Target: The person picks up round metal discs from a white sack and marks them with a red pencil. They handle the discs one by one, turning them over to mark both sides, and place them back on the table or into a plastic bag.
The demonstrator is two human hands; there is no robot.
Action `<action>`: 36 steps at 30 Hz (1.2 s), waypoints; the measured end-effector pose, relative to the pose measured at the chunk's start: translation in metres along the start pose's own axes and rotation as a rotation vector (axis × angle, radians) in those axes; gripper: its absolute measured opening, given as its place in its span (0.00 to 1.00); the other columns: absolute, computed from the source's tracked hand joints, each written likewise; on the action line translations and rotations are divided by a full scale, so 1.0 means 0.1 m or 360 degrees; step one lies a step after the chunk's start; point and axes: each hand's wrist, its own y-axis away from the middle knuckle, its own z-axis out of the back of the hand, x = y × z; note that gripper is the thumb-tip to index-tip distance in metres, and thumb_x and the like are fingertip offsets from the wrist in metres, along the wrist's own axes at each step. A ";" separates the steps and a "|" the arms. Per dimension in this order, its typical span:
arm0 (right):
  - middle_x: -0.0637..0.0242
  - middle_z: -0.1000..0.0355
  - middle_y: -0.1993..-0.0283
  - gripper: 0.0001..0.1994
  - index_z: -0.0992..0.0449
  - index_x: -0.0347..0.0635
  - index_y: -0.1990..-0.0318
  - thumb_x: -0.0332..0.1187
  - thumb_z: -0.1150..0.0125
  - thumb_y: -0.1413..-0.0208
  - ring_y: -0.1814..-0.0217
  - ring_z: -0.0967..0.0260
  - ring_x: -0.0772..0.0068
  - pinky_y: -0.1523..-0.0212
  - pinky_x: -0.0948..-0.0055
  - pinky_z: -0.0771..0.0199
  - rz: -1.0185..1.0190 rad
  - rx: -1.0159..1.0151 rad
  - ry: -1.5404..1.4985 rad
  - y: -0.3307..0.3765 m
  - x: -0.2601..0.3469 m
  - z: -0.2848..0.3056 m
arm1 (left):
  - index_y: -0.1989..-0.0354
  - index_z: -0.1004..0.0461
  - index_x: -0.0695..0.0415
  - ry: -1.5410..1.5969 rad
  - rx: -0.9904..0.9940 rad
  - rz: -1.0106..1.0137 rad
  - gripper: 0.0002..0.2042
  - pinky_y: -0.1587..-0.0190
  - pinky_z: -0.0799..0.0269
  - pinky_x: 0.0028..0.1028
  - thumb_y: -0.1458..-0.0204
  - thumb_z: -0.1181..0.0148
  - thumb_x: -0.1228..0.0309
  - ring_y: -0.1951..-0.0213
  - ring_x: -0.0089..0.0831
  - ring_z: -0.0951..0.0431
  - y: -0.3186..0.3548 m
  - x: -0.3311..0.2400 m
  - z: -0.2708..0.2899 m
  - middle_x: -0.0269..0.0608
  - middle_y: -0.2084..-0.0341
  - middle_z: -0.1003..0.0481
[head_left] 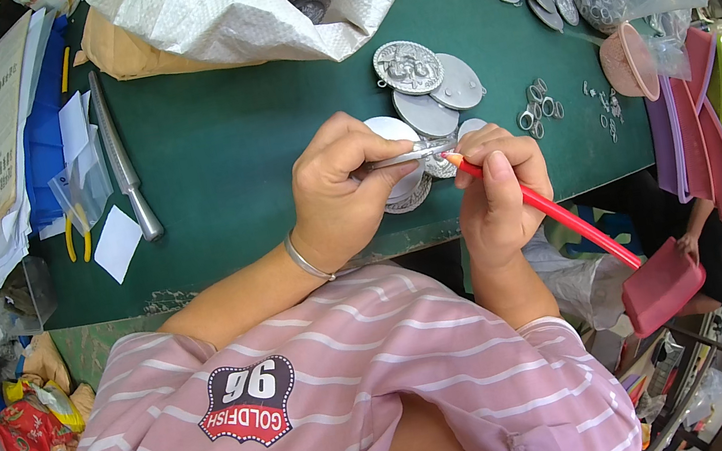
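Beyond our pink-striped cloth shirt (333, 395), left hand (336, 177) pinches silvery metal disc (405, 158), right hand (500, 191) slim red stick (580, 226); loosening risks slipping.

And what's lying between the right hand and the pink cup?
In the head view, a loose cluster of silver rings lies between the right hand and the pink cup, with smaller metal pieces nearer the cup.
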 end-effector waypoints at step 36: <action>0.62 0.33 0.79 0.05 0.33 0.33 0.72 0.25 0.53 0.47 0.77 0.40 0.76 0.75 0.76 0.39 0.0038 0.0141 0.0146 -0.04 -0.05 0.00 | 0.73 0.22 0.58 0.0036 -0.0045 0.0064 0.10 0.78 0.38 0.18 0.66 0.35 0.84 0.79 0.18 0.33 -0.01 0.03 0.00 0.34 0.77 0.32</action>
